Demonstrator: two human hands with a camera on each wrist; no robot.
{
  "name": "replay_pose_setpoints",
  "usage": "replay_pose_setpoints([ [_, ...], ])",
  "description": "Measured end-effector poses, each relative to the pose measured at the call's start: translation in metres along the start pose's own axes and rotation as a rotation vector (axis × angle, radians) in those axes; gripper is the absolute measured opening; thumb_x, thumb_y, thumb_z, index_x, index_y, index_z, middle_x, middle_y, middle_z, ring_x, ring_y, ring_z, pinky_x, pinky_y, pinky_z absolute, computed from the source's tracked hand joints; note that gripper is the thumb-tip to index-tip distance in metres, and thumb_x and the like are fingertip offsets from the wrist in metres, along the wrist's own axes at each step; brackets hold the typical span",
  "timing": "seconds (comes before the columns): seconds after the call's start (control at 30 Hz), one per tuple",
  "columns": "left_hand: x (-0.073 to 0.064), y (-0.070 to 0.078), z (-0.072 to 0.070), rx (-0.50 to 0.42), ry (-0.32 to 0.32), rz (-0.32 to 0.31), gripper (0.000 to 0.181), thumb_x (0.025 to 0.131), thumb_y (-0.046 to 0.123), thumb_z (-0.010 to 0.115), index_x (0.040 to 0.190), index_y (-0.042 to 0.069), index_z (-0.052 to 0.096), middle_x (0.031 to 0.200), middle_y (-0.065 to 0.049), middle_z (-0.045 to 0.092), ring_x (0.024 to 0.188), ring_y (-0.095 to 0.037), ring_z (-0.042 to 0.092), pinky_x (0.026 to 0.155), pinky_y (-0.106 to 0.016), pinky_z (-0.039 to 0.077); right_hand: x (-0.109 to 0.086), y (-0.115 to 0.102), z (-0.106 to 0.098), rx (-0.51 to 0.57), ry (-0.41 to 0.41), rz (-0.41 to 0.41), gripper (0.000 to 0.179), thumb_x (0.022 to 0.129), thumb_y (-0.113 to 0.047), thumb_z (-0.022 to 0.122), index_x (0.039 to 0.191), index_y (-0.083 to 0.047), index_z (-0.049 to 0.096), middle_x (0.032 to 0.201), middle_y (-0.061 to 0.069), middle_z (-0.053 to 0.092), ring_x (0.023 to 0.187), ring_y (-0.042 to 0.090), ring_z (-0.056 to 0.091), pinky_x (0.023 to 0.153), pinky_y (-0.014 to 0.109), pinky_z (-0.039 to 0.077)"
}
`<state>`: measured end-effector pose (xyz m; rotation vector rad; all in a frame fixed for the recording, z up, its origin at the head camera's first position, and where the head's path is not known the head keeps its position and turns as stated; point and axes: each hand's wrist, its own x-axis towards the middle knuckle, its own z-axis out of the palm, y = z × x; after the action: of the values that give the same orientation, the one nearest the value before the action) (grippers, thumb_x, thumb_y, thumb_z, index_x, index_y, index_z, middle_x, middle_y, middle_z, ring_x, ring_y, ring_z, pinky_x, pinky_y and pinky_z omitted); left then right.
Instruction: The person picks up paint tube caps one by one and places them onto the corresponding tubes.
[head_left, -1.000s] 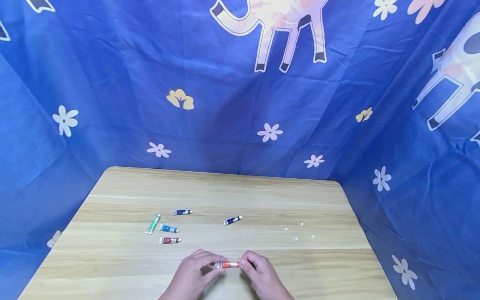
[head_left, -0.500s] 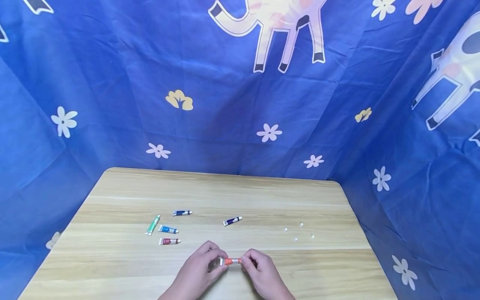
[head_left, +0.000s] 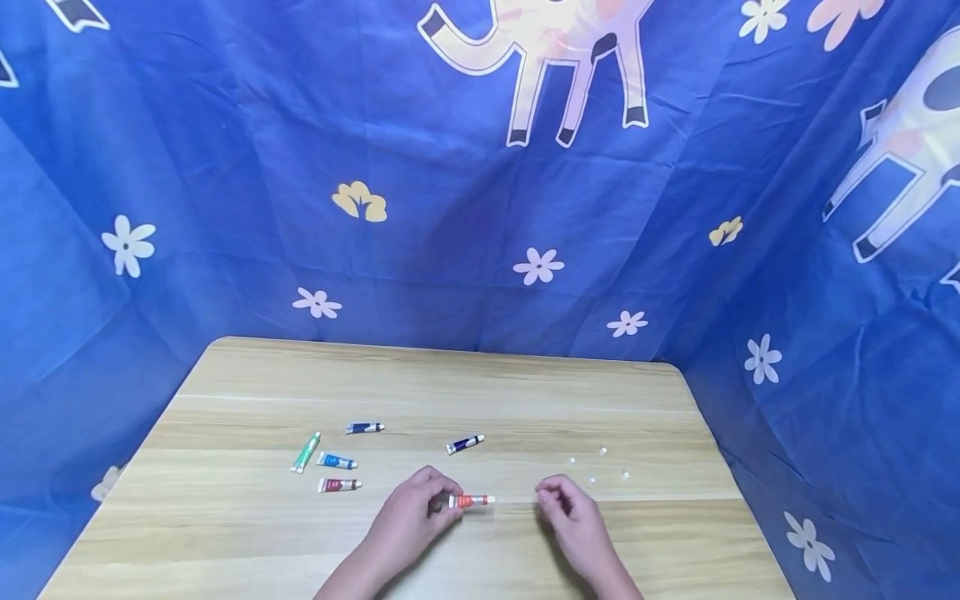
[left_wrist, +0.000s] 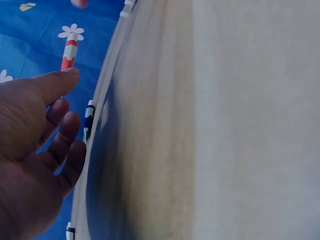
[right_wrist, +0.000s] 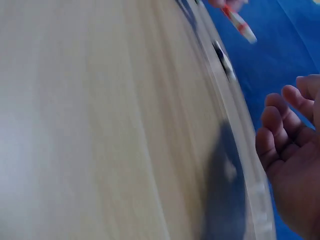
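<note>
So, L hand (head_left: 408,518) pinches orange tube (head_left: 471,501) near its end; R hand (head_left: 576,525) loosely curled, can't tell if holding smth.

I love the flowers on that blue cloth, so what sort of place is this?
Probably a little craft or filming corner, though I can't be sure. Blue cloth printed with flowers and animals hangs behind and beside a wooden-looking table where small paint-like tubes lie.
</note>
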<state>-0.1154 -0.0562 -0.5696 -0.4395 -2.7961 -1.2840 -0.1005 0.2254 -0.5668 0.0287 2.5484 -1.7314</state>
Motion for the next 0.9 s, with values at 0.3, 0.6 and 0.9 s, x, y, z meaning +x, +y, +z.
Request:
replay_pose_setpoints([
  [0.3, 0.022, -0.015, 0.0, 0.011, -0.01, -0.013, 0.023, 0.083, 0.019, 0.093, 0.098, 0.025, 0.077, 0.087, 0.014, 0.059, 0.074, 0.003, 0.049, 0.067, -0.019, 0.046, 0.01, 0.017, -0.04, 0.113, 0.268, 0.012, 0.015, 0.104, 0.002, 0.064, 0.118, 0.007, 0.066, 0.088, 0.007, 0.067, 0.078, 0.013, 0.065, 0.075, 0.022, 0.059],
  [0.6, 0.033, -0.013, 0.004, 0.127, -0.004, -0.049, 0.021, 0.083, 0.023, 0.093, 0.097, 0.024, 0.077, 0.093, 0.012, 0.066, 0.08, -0.003, 0.058, 0.077, -0.03, 0.055, 0.018, 0.037, -0.079, 0.045, 0.445, 0.055, 0.024, 0.1, 0.0, 0.073, 0.122, 0.005, 0.065, 0.083, -0.009, 0.065, 0.073, 0.002, 0.056, 0.066, 0.017, 0.049],
  [0.9, 0.045, -0.009, 0.003, 0.186, -0.004, -0.095, 0.02, 0.083, 0.027, 0.094, 0.097, 0.025, 0.079, 0.092, 0.01, 0.067, 0.079, -0.007, 0.061, 0.07, -0.034, 0.054, 0.028, 0.055, -0.103, -0.119, 0.439, 0.187, 0.035, 0.098, -0.004, 0.077, 0.131, -0.001, 0.068, 0.086, -0.006, 0.061, 0.072, 0.002, 0.052, 0.063, 0.017, 0.047],
])
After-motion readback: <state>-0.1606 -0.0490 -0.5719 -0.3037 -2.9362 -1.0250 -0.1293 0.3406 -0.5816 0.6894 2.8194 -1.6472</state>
